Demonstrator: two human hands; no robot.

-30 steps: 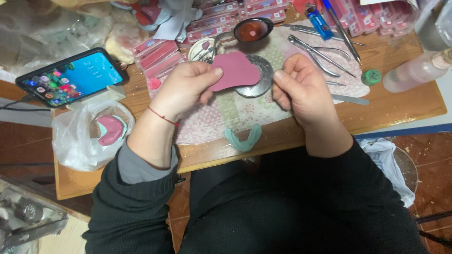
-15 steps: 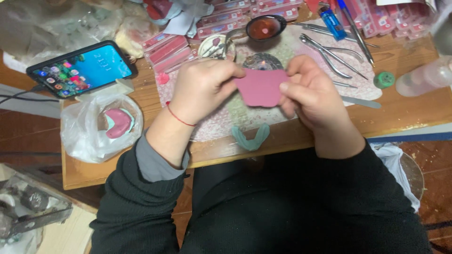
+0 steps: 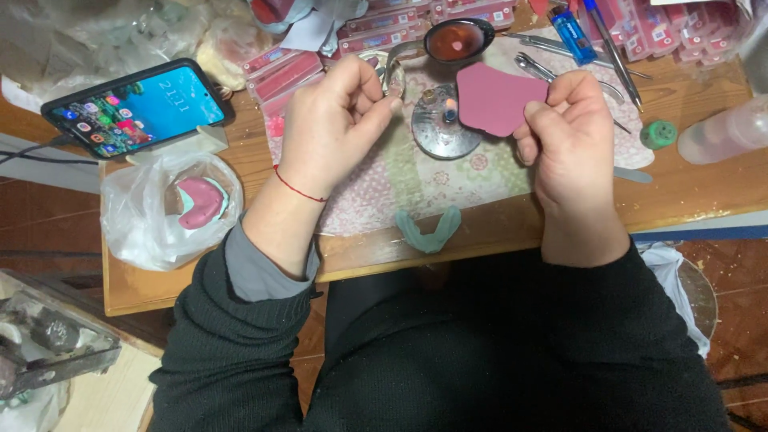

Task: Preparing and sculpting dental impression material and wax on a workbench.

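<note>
Two hands working above the bench: right hand pinching a pink wax sheet just over a small flame, left hand curled shut, contents unclear. Risking overheating, sagging wax, scorched fingertips.
</note>
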